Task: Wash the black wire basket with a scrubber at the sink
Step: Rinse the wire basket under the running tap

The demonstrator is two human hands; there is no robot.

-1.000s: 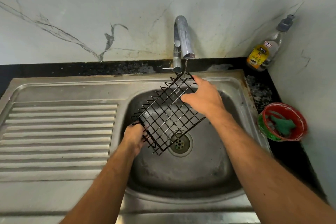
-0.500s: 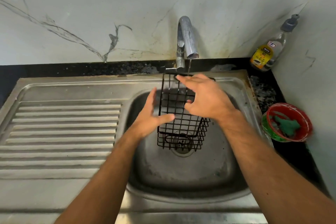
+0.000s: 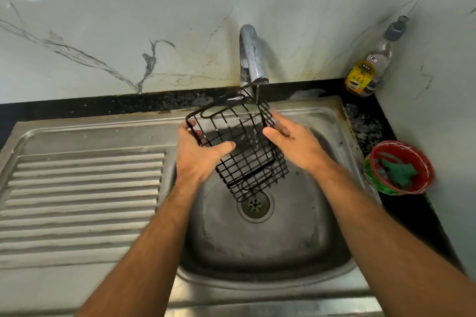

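The black wire basket (image 3: 242, 147) hangs tilted over the steel sink bowl (image 3: 257, 247), its open top towards me and its upper end under the tap (image 3: 251, 59). A thin stream of water (image 3: 256, 100) runs onto the wires. My left hand (image 3: 199, 154) holds the basket's left side, thumb across the wires and fingers behind. My right hand (image 3: 291, 141) holds its right rim, thumb in front and fingers curled on the edge. A green scrubber (image 3: 398, 171) lies in a red and green bowl (image 3: 425, 162) on the counter at the right.
A ribbed steel drainboard (image 3: 82, 195) lies left of the bowl. The drain (image 3: 255, 204) sits just below the basket. A dish soap bottle (image 3: 371, 69) stands in the back right corner on the black counter. A marble wall rises behind and to the right.
The basket has been turned and tipped between my hands, from hanging upright to lying slanted. My left hand has closed onto its left side; my right hand has shifted to its right rim.
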